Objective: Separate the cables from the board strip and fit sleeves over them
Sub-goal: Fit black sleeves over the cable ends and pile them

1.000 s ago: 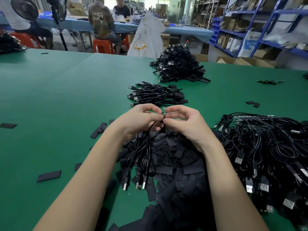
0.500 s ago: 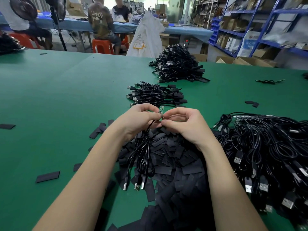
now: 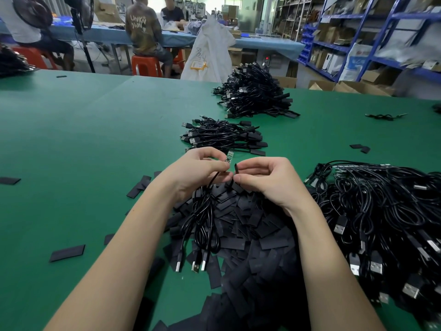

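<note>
A: What do we have in our left hand point(image 3: 198, 170)?

B: Our left grip is closed on a small board piece point(image 3: 229, 156), pinched between thumb and fingertips so that its pale end sticks up just above the grip. A bundle of black cables point(image 3: 202, 218) hangs down from the same grip, and their USB plugs point(image 3: 194, 265) lie below it on the green table point(image 3: 83, 144).

A: And well out to the left of that grip?

B: A few loose black sleeves point(image 3: 67, 252) lie flat on the table, apart from one another.

A: What sits under both grips?

B: The big heap of flat black sleeves point(image 3: 250, 230) spreads beneath our hands and runs toward us between our forearms.

A: Beyond the grips?

B: A small pile of finished cables point(image 3: 224, 137) lies just past our fingertips, and a taller pile of cables point(image 3: 255, 94) stands farther off behind it.

A: Now our right hand point(image 3: 269, 177)?

B: Our right grip is closed too, thumb and forefinger pinching one black sleeve point(image 3: 235, 168) upright. That sleeve stands just beside the board piece, with a narrow gap between them; we cannot tell whether they touch lower down.

A: And to the right of that grip?

B: A wide tangle of unsleeved cables point(image 3: 381, 211) lies near our right forearm, many silver plugs facing us. Two stray sleeves point(image 3: 360, 148) rest on the table beyond it.
</note>
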`<state>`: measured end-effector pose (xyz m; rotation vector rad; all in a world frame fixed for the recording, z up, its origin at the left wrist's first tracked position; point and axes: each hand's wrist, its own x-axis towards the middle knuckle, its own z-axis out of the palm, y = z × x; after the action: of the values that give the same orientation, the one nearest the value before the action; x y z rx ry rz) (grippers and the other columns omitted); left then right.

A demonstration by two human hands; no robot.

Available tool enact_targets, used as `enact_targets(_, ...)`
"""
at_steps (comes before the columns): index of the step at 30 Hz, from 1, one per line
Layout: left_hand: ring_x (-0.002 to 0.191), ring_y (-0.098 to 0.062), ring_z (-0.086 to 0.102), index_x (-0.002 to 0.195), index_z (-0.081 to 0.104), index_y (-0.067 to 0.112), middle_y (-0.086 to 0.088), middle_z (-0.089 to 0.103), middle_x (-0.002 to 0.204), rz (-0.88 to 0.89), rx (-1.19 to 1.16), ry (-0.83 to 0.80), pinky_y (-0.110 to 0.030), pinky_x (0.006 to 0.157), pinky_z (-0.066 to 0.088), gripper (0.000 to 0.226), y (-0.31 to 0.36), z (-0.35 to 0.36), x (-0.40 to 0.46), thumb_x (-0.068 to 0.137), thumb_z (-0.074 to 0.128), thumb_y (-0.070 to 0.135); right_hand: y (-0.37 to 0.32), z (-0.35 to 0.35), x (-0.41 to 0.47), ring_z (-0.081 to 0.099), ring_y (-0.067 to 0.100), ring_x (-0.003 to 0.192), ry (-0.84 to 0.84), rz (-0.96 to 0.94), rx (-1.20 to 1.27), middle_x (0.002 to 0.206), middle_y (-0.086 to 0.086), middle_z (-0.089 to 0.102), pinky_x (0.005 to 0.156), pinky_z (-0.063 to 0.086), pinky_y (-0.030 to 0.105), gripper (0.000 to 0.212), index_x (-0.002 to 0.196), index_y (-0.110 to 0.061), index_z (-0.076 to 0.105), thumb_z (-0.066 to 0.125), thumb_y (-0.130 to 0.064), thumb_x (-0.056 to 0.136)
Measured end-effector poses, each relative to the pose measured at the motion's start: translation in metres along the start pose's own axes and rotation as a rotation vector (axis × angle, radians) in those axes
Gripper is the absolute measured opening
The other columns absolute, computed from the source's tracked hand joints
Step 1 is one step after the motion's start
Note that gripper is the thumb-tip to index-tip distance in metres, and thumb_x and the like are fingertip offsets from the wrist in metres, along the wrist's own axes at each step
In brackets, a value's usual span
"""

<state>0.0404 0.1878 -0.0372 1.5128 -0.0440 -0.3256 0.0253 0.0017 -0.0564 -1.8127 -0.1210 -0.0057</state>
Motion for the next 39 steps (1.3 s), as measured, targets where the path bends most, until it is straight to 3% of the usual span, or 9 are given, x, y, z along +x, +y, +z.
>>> enact_targets(4,0.079,-0.024,0.071,0.092,0.06,0.007,-0.016,0.065,0.091,0.005,0.015,-0.008,-0.03,0.088,0.06,0.011,0.0,0.001,0.0,0.094,0.063,-0.004,0.001,-0.002,-0.001,0.077,0.017,0.085,0.017,0.013,0.014,0.087,-0.001,0.08,0.086,0.062,0.04,0.023,0.089,-0.022,0.079,0.091,-0.012,0.072)
enact_targets(9,0.08,-0.024,0.072,0.094,0.061,0.007,-0.015,0.064,0.095,0.017,0.053,-0.015,-0.03,0.088,0.06,0.01,-0.001,0.0,0.001,0.093,0.065,-0.002,0.0,-0.003,-0.001,0.075,0.009,0.073,0.08,0.008,0.109,0.081,-0.001,0.079,0.064,0.056,0.017,0.02,0.086,-0.02,0.078,0.087,-0.006,0.075)
enact_targets(13,0.072,-0.017,0.068,0.095,0.064,0.006,-0.009,0.065,0.083,0.043,0.109,-0.067,-0.024,0.075,0.06,0.008,0.0,0.001,-0.001,0.093,0.067,0.0,-0.005,-0.007,-0.001,0.077,0.024,0.089,0.096,0.033,0.469,0.097,0.013,0.079,0.074,0.06,0.024,0.036,0.1,-0.009,0.075,0.088,-0.008,0.066)
enact_targets(18,0.067,-0.015,0.063,0.094,0.064,0.005,-0.006,0.065,0.075,0.039,0.082,-0.15,-0.022,0.071,0.058,0.007,0.001,0.005,-0.002,0.093,0.067,0.0,-0.008,-0.011,-0.001,0.076,0.022,0.094,0.106,-0.016,0.764,0.099,0.014,0.078,0.078,0.059,0.023,0.045,0.111,0.0,0.068,0.081,-0.008,0.069)
enact_targets(23,0.067,-0.013,0.062,0.097,0.062,0.005,-0.006,0.064,0.076,0.026,0.024,-0.214,-0.021,0.071,0.057,0.009,0.0,0.008,-0.002,0.093,0.066,-0.002,-0.009,-0.007,-0.002,0.076,0.021,0.096,0.119,-0.02,0.777,0.1,0.015,0.078,0.078,0.059,0.023,0.052,0.119,0.004,0.064,0.08,-0.006,0.07)
enact_targets(34,0.069,-0.015,0.061,0.093,0.065,0.01,-0.007,0.062,0.076,0.04,-0.016,-0.318,-0.02,0.069,0.055,0.01,0.001,0.002,-0.002,0.091,0.067,0.0,-0.012,-0.006,-0.005,0.076,0.021,0.095,0.068,-0.03,0.765,0.098,0.013,0.078,0.078,0.059,0.022,0.034,0.105,-0.003,0.07,0.078,-0.003,0.072)
enact_targets(39,0.07,-0.013,0.063,0.094,0.068,0.01,-0.002,0.067,0.076,0.05,-0.021,-0.36,-0.019,0.071,0.055,0.021,0.002,-0.005,-0.004,0.074,0.075,0.012,-0.012,-0.009,-0.007,0.075,0.019,0.098,-0.019,0.029,0.753,0.101,0.012,0.078,0.078,0.058,0.021,0.025,0.098,-0.008,0.076,0.077,-0.007,0.073)
